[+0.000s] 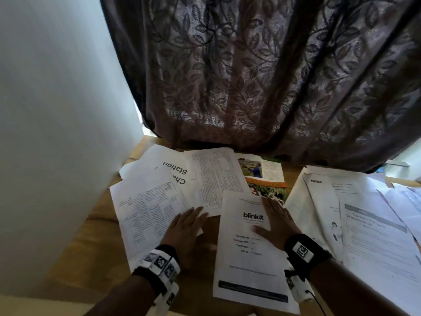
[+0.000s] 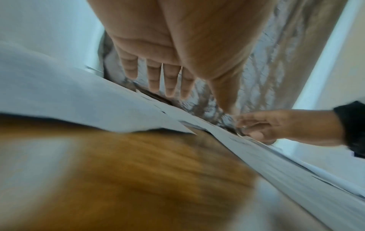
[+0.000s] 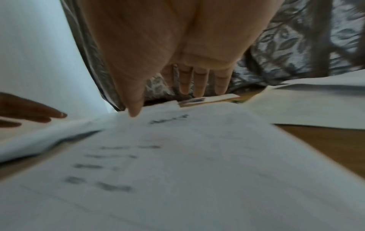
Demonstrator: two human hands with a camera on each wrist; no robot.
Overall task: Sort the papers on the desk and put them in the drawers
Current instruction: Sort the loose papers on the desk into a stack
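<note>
Loose printed papers cover the far half of the wooden desk. A white "blinkit" sheet lies front centre. My right hand lies flat on its upper right part, fingers straight, thumb spread onto the page. My left hand is flat with straight fingers over the near edge of a table-printed sheet at the left. Behind lie a "Station" sheet, a dense text sheet and a colour brochure. No drawer is in view.
A second spread of white papers covers the desk's right side. A dark leaf-patterned curtain hangs behind the desk and touches its far edge. A white wall borders the left. Bare wood shows at the front left.
</note>
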